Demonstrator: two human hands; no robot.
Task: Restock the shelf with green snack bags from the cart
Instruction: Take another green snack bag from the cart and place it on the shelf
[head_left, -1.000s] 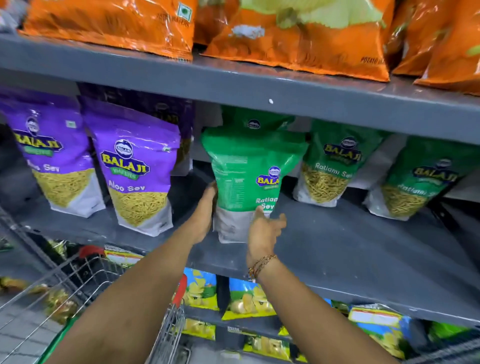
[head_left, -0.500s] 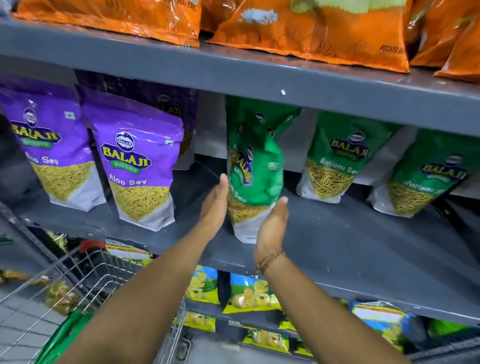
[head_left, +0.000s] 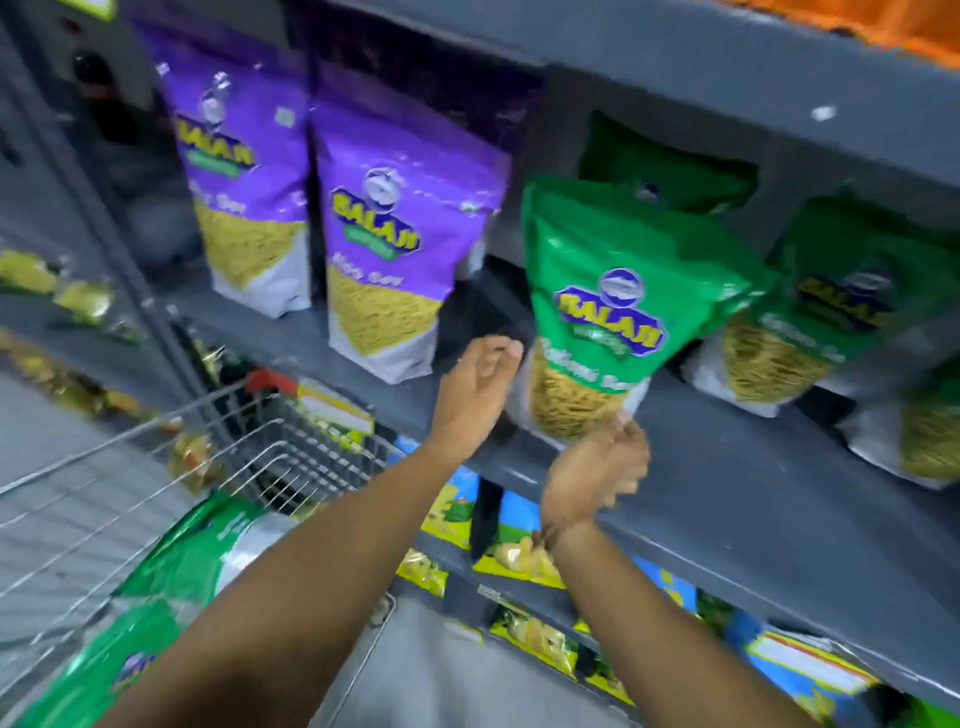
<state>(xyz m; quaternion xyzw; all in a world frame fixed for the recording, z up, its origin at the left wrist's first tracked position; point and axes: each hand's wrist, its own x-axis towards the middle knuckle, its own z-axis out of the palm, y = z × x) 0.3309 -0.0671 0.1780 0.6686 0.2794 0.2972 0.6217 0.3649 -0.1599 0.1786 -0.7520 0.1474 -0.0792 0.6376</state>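
A green snack bag (head_left: 613, 291) stands upright on the grey shelf (head_left: 727, 493), its front facing me. My left hand (head_left: 472, 395) is flat with fingers straight at the bag's lower left edge, touching it or just off it. My right hand (head_left: 597, 467) is blurred, its fingertips pinching the bag's lower right corner. Another green bag (head_left: 670, 176) stands behind it, and more green bags (head_left: 810, 322) stand to the right. In the wire cart (head_left: 208, 467) at lower left lie further green bags (head_left: 192, 551).
Two purple snack bags (head_left: 395, 249) stand to the left on the same shelf. Yellow and blue bags (head_left: 519, 551) fill the shelf below. Orange bags (head_left: 909, 26) sit on the shelf above. The cart's rim is close under my left forearm.
The green bag has turned from side-on to front-facing and stands on the shelf. My view has swung left and down, showing the cart. My right hand slid to the bag's lower right corner.
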